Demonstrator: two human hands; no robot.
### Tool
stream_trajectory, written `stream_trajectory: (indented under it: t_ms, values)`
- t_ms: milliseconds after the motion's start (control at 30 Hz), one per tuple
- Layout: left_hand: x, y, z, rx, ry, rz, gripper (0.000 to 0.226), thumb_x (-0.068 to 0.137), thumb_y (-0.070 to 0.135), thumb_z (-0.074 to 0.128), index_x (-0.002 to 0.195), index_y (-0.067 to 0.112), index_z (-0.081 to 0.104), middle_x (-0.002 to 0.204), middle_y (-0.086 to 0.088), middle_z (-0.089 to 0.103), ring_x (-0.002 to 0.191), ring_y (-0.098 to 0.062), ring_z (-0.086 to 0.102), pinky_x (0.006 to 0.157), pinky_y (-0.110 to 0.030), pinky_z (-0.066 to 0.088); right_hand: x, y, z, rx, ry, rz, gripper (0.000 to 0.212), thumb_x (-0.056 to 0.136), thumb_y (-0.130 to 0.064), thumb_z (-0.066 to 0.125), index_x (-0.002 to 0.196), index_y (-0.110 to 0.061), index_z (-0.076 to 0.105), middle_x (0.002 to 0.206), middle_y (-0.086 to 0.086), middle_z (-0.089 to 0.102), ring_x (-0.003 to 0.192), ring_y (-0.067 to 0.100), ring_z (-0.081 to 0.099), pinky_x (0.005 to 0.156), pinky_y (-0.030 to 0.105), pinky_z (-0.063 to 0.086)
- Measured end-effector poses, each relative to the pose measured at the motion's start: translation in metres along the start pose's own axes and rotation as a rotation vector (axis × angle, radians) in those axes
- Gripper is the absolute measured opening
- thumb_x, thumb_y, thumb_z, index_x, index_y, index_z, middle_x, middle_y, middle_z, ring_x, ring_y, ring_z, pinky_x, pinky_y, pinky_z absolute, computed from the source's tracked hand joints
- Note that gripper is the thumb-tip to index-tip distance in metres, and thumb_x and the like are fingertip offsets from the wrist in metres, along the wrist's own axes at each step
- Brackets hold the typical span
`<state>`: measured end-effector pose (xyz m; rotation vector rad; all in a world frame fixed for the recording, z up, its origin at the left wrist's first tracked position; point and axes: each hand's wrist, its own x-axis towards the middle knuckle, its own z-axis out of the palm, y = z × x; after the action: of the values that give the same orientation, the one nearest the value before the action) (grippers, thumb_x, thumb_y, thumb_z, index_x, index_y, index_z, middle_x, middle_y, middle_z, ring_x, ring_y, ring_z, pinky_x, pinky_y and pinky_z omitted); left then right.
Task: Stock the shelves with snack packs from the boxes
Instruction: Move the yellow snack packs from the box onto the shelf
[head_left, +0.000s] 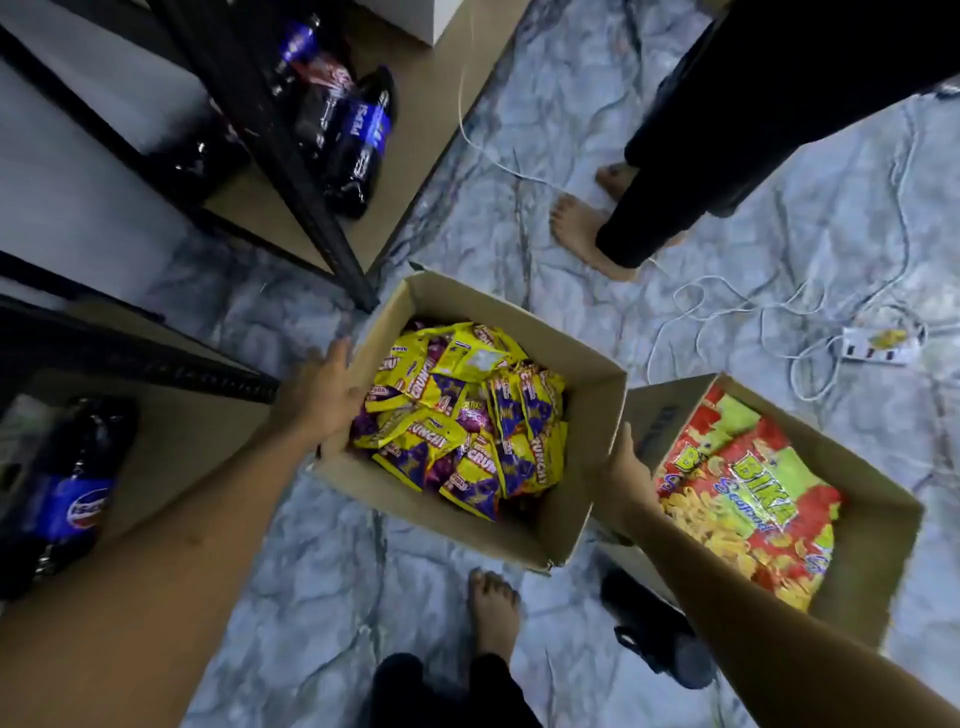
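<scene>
Two open cardboard boxes sit on the floor between and beside the hands. The box of yellow snack packs (457, 415) lies between them: the left hand (322, 395) rests on its left rim with fingers nearly straight, not curled round anything, and the right hand (626, 467) is at its right wall, in the gap against the second box of red and green snack bags (748, 499). Whether the right fingers grip the cardboard cannot be told; they are hidden behind the wall's edge.

My reading is that the box is about to be lifted or dragged toward the shelf (291, 171), whose dark post stands just beyond the left hand. Risks from here: the walls are thin and the flaps are open, so a squeeze from both sides may buckle them and tip the loosely heaped packs out. The left hand's flat contact could slip. The neighbouring box touches the right wall, leaving little room for fingers.

Further out, a white cable (737, 306) and power strip (878, 345) trail beyond the right hand, and another person's bare feet (576, 228) stand beyond the boxes, both trip hazards. Cola bottles (358, 135) lie on the lower shelves.
</scene>
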<state>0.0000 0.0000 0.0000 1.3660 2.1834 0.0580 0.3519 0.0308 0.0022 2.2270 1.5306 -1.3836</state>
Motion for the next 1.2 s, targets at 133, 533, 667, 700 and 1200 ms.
stream_trajectory:
  t_ms: [133, 533, 667, 700, 1200]
  values:
    - [0.055, -0.012, 0.048, -0.063, -0.023, -0.084, 0.079, 0.087, 0.011, 0.062, 0.152, 0.018, 0.017, 0.123, -0.027, 0.055, 0.108, -0.045, 0.055, 0.079, -0.041, 0.044, 0.045, 0.022, 0.029, 0.031, 0.075, -0.022, 0.083, 0.097, -0.026, 0.047, 0.148, -0.044, -0.016, 0.129, 0.031, 0.054, 0.105, 0.047, 0.059, 0.088, 0.046, 0.048]
    - [0.016, -0.076, 0.164, -0.195, 0.017, -0.169, 0.061, 0.081, -0.002, 0.051, 0.138, 0.020, 0.049, 0.111, -0.019, 0.067, 0.094, -0.040, 0.063, 0.079, -0.039, 0.050, 0.091, 0.063, 0.061, -0.024, 0.193, -0.125, 0.095, 0.079, 0.004, 0.052, 0.151, -0.048, 0.015, 0.114, 0.010, 0.069, 0.096, 0.028, 0.066, 0.075, 0.029, 0.049]
    - [-0.072, -0.095, 0.190, -0.410, 0.025, -0.228, 0.057, 0.082, -0.009, 0.049, 0.134, 0.013, 0.054, 0.116, -0.013, 0.067, 0.103, -0.032, 0.064, 0.081, -0.037, 0.050, 0.053, 0.061, 0.059, -0.149, 0.149, -0.163, 0.088, 0.086, 0.004, 0.047, 0.152, -0.046, 0.016, 0.110, 0.015, 0.070, 0.092, 0.033, 0.066, 0.073, 0.032, 0.052]
    - [-0.094, -0.102, 0.197, -0.456, 0.029, -0.256, 0.059, 0.082, -0.011, 0.050, 0.134, 0.014, 0.055, 0.117, -0.010, 0.068, 0.104, -0.029, 0.064, 0.080, -0.036, 0.050, 0.045, 0.060, 0.060, -0.172, 0.129, -0.169, 0.086, 0.088, 0.003, 0.047, 0.151, -0.046, 0.017, 0.117, 0.016, 0.068, 0.097, 0.034, 0.065, 0.083, 0.038, 0.051]
    - [-0.372, -0.224, 0.229, -0.699, 0.299, -0.851, 0.069, 0.081, -0.013, 0.048, 0.145, 0.015, 0.043, 0.109, -0.017, 0.067, 0.083, -0.030, 0.063, 0.062, -0.030, 0.042, -0.072, 0.003, 0.216, -0.494, -0.225, -0.666, 0.091, 0.083, 0.002, 0.052, 0.149, -0.050, 0.017, 0.087, 0.016, 0.070, 0.082, 0.037, 0.065, 0.071, 0.049, 0.055]
